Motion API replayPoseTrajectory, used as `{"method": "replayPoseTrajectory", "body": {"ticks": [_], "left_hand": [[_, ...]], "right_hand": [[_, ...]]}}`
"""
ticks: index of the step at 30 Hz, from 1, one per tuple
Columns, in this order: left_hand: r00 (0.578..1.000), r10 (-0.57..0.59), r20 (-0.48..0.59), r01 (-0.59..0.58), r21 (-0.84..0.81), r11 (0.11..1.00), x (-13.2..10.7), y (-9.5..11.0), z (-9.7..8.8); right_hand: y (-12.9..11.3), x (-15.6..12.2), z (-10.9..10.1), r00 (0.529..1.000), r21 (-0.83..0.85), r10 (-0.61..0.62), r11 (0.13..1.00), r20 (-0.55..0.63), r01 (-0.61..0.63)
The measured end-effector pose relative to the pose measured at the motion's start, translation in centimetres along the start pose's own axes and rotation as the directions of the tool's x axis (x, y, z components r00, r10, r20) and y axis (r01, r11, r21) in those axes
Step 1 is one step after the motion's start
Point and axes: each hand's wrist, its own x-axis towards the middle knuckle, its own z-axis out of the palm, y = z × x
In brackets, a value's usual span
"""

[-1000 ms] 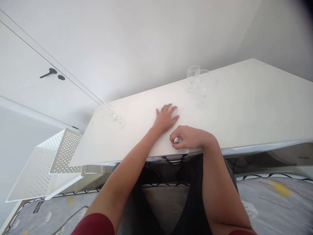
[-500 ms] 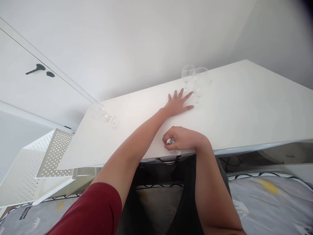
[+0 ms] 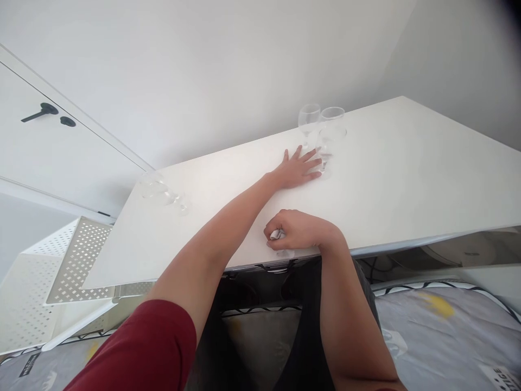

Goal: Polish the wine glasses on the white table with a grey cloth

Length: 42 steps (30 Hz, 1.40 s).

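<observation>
My left hand (image 3: 298, 168) lies flat on the white tabletop (image 3: 407, 174), fingers spread. Its fingertips overlap the lower part of a clear stemmed glass (image 3: 330, 133) in view, and one finger shows through it. Just behind stands another stemmed glass (image 3: 309, 117); overlapping rims make the exact number here hard to tell. Near the front edge, my right hand (image 3: 299, 228) is curled into a fist around a crumpled white tissue (image 3: 278, 234). A clear, rounded piece like a glass foot (image 3: 285, 253) shows below that fist; how it connects is hidden.
More clear stemmed glassware (image 3: 157, 190) is at the table's left end, whether upright or lying I cannot tell. White perforated baskets (image 3: 79, 266) stand beside it. A door with a black handle (image 3: 44, 110) is at left. Grey patterned fabric (image 3: 451, 326) lies below the table.
My left hand has shifted slightly right against the glass, its fingers now overlapping the stem. The right fist keeps its grip. The whole view has moved a little.
</observation>
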Motion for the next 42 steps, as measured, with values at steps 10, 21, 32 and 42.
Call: {"method": "replayPoseTrajectory", "body": {"ticks": [10,21,32,42], "left_hand": [[0.996,-0.092,0.023,0.092,-0.01,0.996,0.5,0.2,0.7],[0.92,-0.392,-0.019,0.392,-0.031,0.92,-14.6,0.1,0.4],[0.814,-0.564,-0.142,0.539,-0.18,0.823,-25.6,-2.1,1.2],[0.733,-0.646,-0.213,0.548,-0.378,0.746,-28.5,-2.0,1.3]], "right_hand": [[0.3,0.2,0.0,1.0,0.009,-0.013,1.0,0.006,0.013],[0.2,-0.1,0.3,0.999,0.025,0.049,0.998,0.007,-0.049],[-0.4,-0.1,0.2,0.997,0.009,0.067,0.998,0.034,-0.067],[-0.4,-0.3,0.2,0.996,0.03,0.078,0.996,0.038,-0.079]]}}
